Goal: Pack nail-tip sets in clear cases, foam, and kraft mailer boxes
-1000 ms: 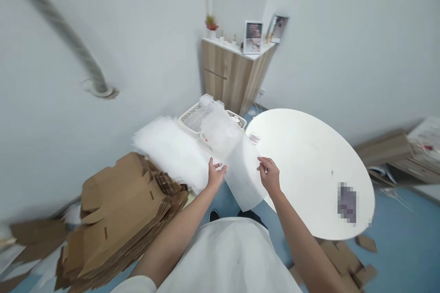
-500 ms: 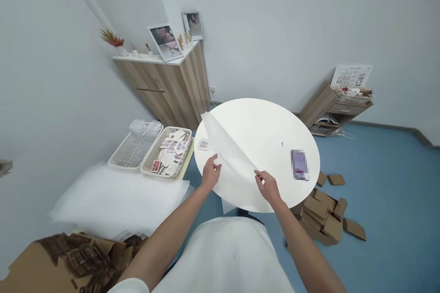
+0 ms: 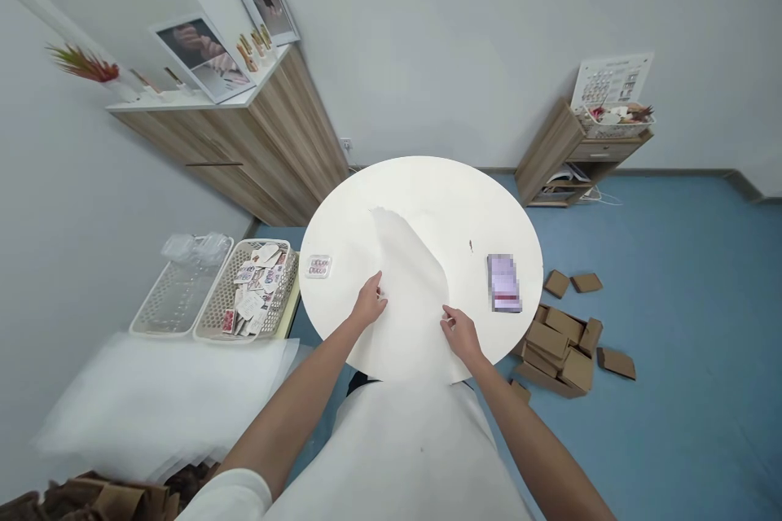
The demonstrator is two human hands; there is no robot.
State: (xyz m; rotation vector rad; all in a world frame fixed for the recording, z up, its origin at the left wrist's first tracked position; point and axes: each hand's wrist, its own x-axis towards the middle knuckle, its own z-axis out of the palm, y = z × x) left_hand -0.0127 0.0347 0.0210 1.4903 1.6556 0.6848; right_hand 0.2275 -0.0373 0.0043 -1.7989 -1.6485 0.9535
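A thin white translucent sheet, like packing foam, lies lengthwise over the near half of the round white table. Its upper end is bent up slightly. At its left edge, my left hand has the fingers curled round the border, thumb towards the sheet. My right hand pinches the right edge between thumb and fingers. To the left on the table sits a small clear case with rows of pinkish pieces. A purple pixelated item lies to the right, with a tiny dark object nearby.
Left of the table stand a white basket of printed cards and another basket with clear plastic. A stack of white sheets lies in front of them. Cardboard boxes are on the floor at right. A wooden cabinet stands behind.
The sheet has turned from a diagonal lie to nearly straight towards my body. My hands have drawn slightly closer together at its two edges. The camera view has shifted.
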